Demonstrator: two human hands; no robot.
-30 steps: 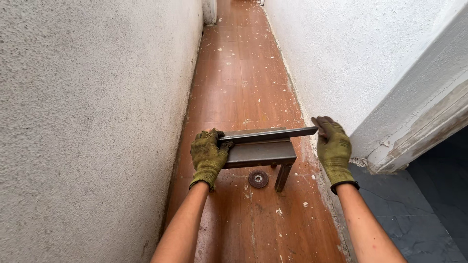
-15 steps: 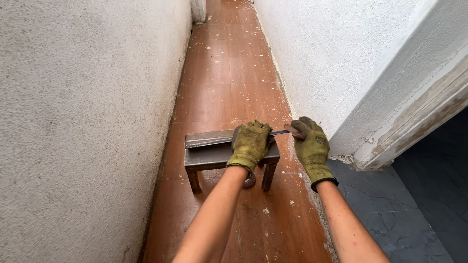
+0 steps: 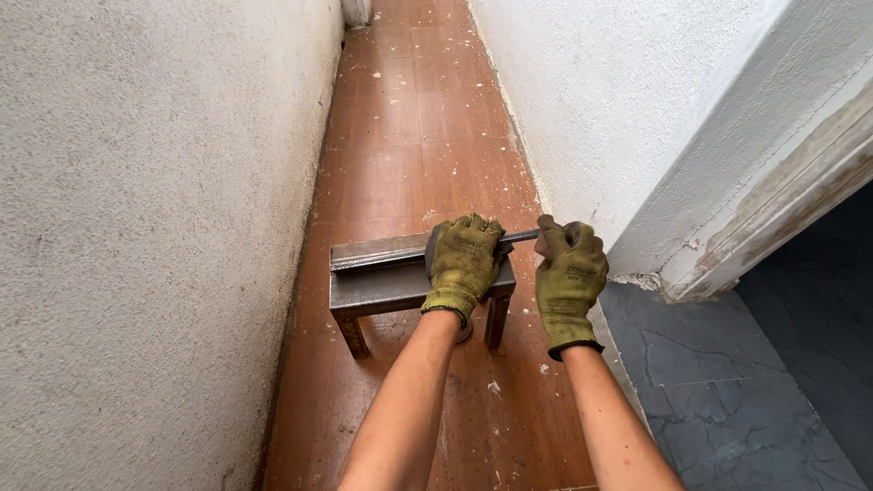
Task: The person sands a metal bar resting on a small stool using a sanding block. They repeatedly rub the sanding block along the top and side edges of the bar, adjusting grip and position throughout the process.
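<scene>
Gripping a long dark metal bar (image 3: 382, 257) with both gloved hands, the person leans over a small metal stool (image 3: 377, 291) that stands on the brown wooden floor (image 3: 409, 136) of a narrow corridor. The bar lies flat along the top of the stool, running from its left edge out past its right edge. The left hand (image 3: 464, 264), in an olive-green knit glove, sits over the bar near the stool's right end, its fingers (image 3: 473, 229) curled down and pressed together around the metal. The right hand (image 3: 568, 273), gloved the same way, is just beside the stool's right side — its fingers (image 3: 559, 238) are wrapped shut on the part of the bar that sticks out beyond the stool. Both hands are close together, the bar passing between them. Two of the stool's legs (image 3: 353, 335) show beneath the top, planted on the floor, and a small round dark thing lies on the boards under the stool, mostly hidden by the left wrist. White flecks of debris (image 3: 494, 387) are scattered over the floor. A rough plastered wall (image 3: 136, 227) rises on the left and a white wall (image 3: 618, 109) on the right, ending at a worn door frame (image 3: 773, 218) — beyond it lies dark grey tiled flooring (image 3: 727, 382).
</scene>
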